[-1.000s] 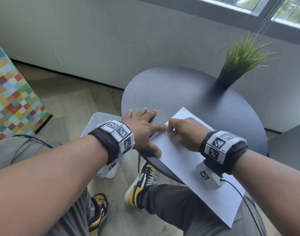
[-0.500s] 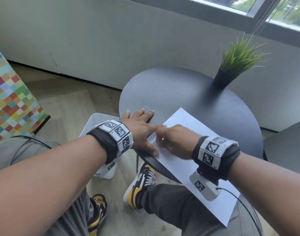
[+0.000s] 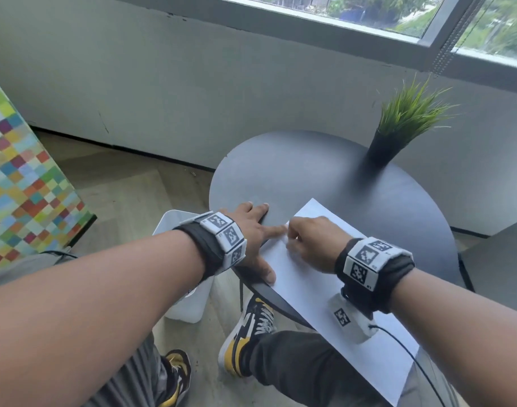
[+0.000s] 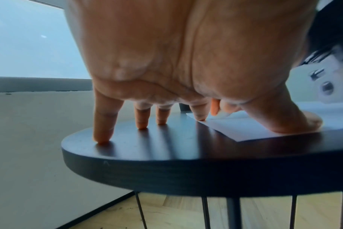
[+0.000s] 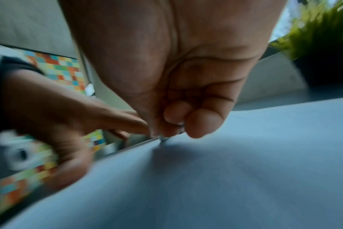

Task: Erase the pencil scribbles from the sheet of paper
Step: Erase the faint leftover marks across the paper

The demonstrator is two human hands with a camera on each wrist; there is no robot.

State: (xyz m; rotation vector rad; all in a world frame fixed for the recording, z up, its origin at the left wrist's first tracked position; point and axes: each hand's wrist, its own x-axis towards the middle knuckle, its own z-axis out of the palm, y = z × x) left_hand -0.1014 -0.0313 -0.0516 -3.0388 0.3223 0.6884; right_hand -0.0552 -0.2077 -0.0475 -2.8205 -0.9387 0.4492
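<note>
A white sheet of paper (image 3: 310,286) lies on the round black table (image 3: 295,171), its near end hanging over the table's edge. My left hand (image 3: 251,230) lies flat with spread fingers; the thumb and index finger press the sheet's left edge (image 4: 241,128), and the other fingers (image 4: 102,124) rest on the bare tabletop. My right hand (image 3: 307,242) is curled, and its fingertips (image 5: 176,124) pinch a small pale eraser (image 5: 163,137) against the paper (image 5: 225,178) beside the left index finger. No pencil marks show; the right hand hides that spot.
A potted grass plant (image 3: 404,124) stands at the table's far right. A white bin (image 3: 175,227) sits on the floor left of the table, with a multicoloured checked panel (image 3: 22,177) further left. My legs and yellow-black shoes (image 3: 248,327) are under the table's near edge.
My right hand has shifted slightly left and nearer along the paper's left edge, still pinching the eraser. The left hand keeps its place on the sheet. The head view has tilted up.
</note>
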